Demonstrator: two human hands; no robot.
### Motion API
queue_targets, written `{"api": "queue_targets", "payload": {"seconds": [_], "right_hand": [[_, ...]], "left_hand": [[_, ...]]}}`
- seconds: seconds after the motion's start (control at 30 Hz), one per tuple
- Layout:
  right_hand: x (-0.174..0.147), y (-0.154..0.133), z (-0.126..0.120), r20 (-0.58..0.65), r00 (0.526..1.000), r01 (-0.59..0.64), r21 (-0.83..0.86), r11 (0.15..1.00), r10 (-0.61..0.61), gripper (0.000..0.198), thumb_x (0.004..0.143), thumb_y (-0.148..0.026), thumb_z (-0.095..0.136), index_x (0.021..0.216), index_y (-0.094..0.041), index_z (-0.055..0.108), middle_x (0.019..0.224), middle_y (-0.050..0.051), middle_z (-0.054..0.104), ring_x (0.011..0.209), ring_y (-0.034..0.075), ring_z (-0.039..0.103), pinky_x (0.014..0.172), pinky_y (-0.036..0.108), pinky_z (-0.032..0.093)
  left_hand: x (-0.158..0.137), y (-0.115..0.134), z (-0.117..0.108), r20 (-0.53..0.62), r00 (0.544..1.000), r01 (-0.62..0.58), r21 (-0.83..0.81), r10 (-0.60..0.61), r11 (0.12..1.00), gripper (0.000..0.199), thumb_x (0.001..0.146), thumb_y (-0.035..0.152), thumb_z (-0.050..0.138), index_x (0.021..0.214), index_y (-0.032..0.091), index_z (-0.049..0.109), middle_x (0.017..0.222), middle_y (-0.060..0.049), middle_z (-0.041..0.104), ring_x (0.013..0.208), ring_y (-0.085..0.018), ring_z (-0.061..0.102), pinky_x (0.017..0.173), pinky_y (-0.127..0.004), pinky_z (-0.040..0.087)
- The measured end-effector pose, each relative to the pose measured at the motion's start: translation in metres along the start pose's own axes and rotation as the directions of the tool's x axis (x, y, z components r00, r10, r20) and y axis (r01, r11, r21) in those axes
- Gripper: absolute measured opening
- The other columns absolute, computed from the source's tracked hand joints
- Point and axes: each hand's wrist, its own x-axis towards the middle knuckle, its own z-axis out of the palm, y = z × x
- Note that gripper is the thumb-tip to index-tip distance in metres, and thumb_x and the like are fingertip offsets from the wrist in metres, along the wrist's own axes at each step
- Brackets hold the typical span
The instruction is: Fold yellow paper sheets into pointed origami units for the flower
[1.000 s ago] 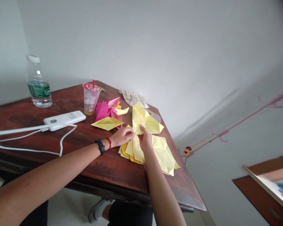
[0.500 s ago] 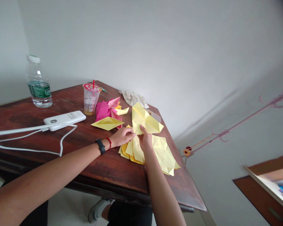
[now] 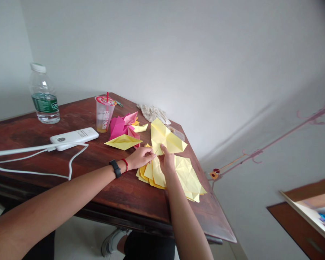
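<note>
A pale yellow sheet of origami paper (image 3: 166, 136), creased and partly folded, is raised above the table by my right hand (image 3: 167, 160), its thumb pressed on the near edge. My left hand (image 3: 141, 157) is closed in a pinch at the sheet's lower left corner; the fingertips partly hide what they grip. Beneath both hands lies a spread stack of creased yellow papers (image 3: 188, 173). Left of it rests a folded yellow paper piece (image 3: 123, 142), against a pile of pink and magenta folded papers (image 3: 118, 127).
A plastic drink cup (image 3: 101, 115) with a red straw stands behind the pink pile. Further left are a water bottle (image 3: 45, 103) and a white power bank (image 3: 75, 138) with a looping white cable (image 3: 40, 174). A crumpled cloth (image 3: 153, 114) and a clear plastic box (image 3: 178, 133) sit near the wall.
The yellow sheet has shifted very slightly left and down with my right hand. My left hand keeps its pinch in the same place.
</note>
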Motion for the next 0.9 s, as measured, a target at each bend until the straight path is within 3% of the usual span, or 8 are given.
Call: {"api": "queue_targets", "payload": {"seconds": [0.57,0.9], "right_hand": [[0.0038,0.0042,-0.0048,0.011,1.000,0.003,-0.106,0.994,-0.002,0.040,0.075,-0.033,0.074,0.113,-0.025,0.064,0.106,0.005,0.073,0.095,0.024,0.070,0.065,0.030,0.061],[0.0016,0.0015,-0.0022,-0.003,1.000,-0.018,-0.053,0.998,0.018,0.043,0.073,-0.032,0.076,0.113,-0.024,0.065,0.107,0.006,0.073,0.092,0.023,0.070,0.064,0.030,0.060]], "left_hand": [[-0.0008,0.0002,0.0012,0.012,0.999,0.032,-0.044,-0.031,0.999,0.032,0.089,0.041,0.057,0.066,0.019,0.054,0.061,0.001,0.064,0.053,-0.013,0.056,0.055,-0.024,0.042],[-0.0005,-0.0006,0.0006,0.021,0.999,0.027,-0.045,-0.026,0.999,0.032,0.089,0.042,0.057,0.066,0.019,0.053,0.060,0.001,0.064,0.054,-0.013,0.056,0.055,-0.024,0.042]]}}
